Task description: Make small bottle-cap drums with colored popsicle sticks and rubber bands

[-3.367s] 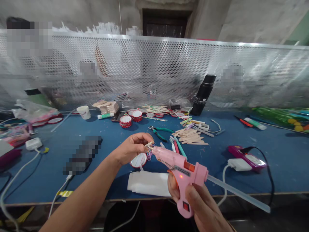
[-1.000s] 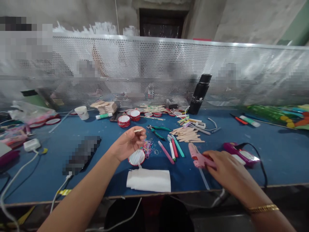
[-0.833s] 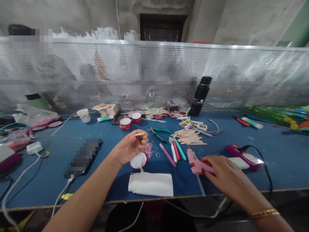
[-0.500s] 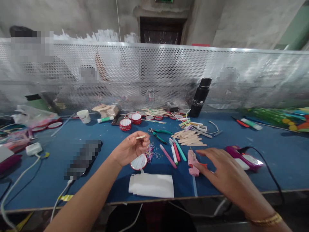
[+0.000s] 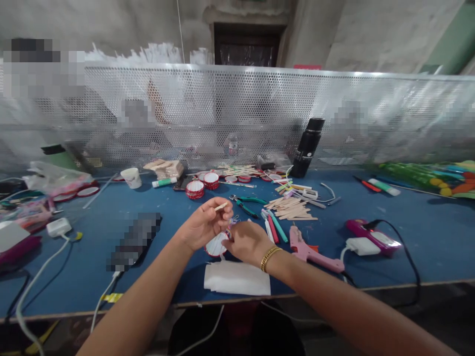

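Note:
My left hand (image 5: 208, 222) is closed in a pinch on a small, pale wooden stick (image 5: 221, 207), held over the middle of the table. Below it lies a round white disc with a red rim (image 5: 216, 244). My right hand (image 5: 250, 242) reaches in from the right beside the disc, over a pile of colored rubber bands (image 5: 234, 219). Its fingers are bent together and partly hidden, so I cannot make out what they grip. The pink glue gun (image 5: 308, 251) lies on the table to the right of that hand, apart from it.
Markers (image 5: 277, 226), craft sticks (image 5: 291, 208) and teal-handled pliers (image 5: 248, 205) lie beyond my hands. A folded white cloth (image 5: 237, 278) rests at the front edge. Red-rimmed discs (image 5: 195, 189), a phone (image 5: 137, 242), a black bottle (image 5: 308, 148) and a purple device (image 5: 371, 237) stand around.
My right hand has left the glue gun and moved left to the disc and rubber bands. The glue gun now lies turned on the table. My left hand still holds the stick.

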A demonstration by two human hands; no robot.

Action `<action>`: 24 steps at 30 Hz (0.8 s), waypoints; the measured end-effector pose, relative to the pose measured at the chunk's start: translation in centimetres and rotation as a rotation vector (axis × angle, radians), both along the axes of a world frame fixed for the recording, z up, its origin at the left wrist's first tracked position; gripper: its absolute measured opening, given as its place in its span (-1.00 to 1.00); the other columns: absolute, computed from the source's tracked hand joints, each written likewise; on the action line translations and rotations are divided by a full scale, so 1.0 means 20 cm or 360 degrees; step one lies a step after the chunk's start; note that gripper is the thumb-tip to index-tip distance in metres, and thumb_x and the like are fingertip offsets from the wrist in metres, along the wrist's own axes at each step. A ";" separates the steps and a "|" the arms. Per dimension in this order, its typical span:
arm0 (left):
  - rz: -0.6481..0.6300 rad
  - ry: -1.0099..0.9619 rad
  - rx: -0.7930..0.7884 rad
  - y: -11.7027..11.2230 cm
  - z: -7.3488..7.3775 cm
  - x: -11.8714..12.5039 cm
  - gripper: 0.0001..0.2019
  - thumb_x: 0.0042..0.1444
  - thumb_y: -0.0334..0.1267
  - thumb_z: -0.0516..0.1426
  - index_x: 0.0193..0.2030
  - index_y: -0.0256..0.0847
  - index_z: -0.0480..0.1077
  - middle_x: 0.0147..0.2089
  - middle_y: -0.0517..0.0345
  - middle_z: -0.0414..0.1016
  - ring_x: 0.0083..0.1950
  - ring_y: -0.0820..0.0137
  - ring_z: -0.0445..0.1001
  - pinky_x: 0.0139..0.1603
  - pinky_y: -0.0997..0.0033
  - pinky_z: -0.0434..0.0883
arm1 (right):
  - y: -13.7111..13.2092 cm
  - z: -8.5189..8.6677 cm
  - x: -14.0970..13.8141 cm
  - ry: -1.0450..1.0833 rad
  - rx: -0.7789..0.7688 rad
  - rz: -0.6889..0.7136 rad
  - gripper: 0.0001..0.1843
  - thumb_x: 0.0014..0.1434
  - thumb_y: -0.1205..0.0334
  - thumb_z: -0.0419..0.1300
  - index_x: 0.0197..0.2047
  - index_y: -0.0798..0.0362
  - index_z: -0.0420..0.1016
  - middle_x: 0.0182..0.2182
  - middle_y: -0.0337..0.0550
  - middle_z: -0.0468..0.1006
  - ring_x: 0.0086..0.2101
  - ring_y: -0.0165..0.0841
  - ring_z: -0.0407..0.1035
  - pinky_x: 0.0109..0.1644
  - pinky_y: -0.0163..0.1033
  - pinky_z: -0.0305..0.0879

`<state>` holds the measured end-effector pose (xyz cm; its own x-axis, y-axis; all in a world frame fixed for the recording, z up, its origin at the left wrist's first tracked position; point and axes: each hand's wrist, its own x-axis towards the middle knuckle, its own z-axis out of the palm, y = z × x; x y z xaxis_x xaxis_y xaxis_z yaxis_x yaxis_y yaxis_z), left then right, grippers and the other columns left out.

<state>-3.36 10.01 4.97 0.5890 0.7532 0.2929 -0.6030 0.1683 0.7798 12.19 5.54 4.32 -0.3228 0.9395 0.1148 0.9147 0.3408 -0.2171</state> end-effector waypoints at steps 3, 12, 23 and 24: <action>-0.0005 0.0005 0.0036 -0.01 0.01 -0.01 -0.60 -0.14 -0.15 0.55 -0.21 -0.31 0.62 -0.23 0.11 0.37 -0.27 0.50 0.35 -0.35 0.60 0.34 | -0.02 -0.02 -0.02 -0.0007 0.0119 0.0002 -0.73 0.44 0.12 0.19 -0.12 0.16 0.57 -0.19 -0.14 0.63 -0.15 -0.28 0.56 0.00 -0.07 0.52; 0.0038 0.0023 0.0102 -0.03 0.02 -0.01 -0.62 -0.07 -0.09 0.52 -0.22 -0.29 0.60 -0.26 0.13 0.34 -0.28 0.49 0.30 -0.34 0.57 0.33 | -0.08 0.00 0.18 0.0233 0.0426 -0.0175 -0.88 0.27 0.39 0.17 -0.30 0.01 0.48 -0.44 -0.12 0.65 -0.41 -0.21 0.55 -0.38 -0.21 0.17; 0.0105 0.0079 0.0030 -0.01 -0.01 0.01 -0.62 -0.07 -0.12 0.51 -0.18 -0.28 0.61 -0.28 0.16 0.34 -0.31 0.52 0.28 -0.35 0.62 0.35 | -0.23 -0.07 0.24 0.1236 0.0857 -0.0124 -0.83 0.46 0.19 0.02 -0.14 -0.02 0.41 -0.33 -0.18 0.56 -0.34 -0.32 0.47 -0.25 -0.26 0.33; 0.0109 0.0088 0.0020 -0.01 -0.01 0.01 -0.61 -0.08 -0.13 0.52 -0.17 -0.28 0.62 -0.28 0.15 0.36 -0.31 0.52 0.29 -0.34 0.61 0.35 | -0.24 -0.08 0.22 0.1293 0.0835 -0.0090 -0.84 0.47 0.20 0.03 -0.13 -0.02 0.41 -0.33 -0.18 0.55 -0.34 -0.32 0.46 -0.26 -0.26 0.33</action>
<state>-3.10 9.83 4.72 0.5520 0.7886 0.2709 -0.5687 0.1184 0.8140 16.64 0.83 2.74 0.0840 0.7168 0.6922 0.5708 0.5347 -0.6231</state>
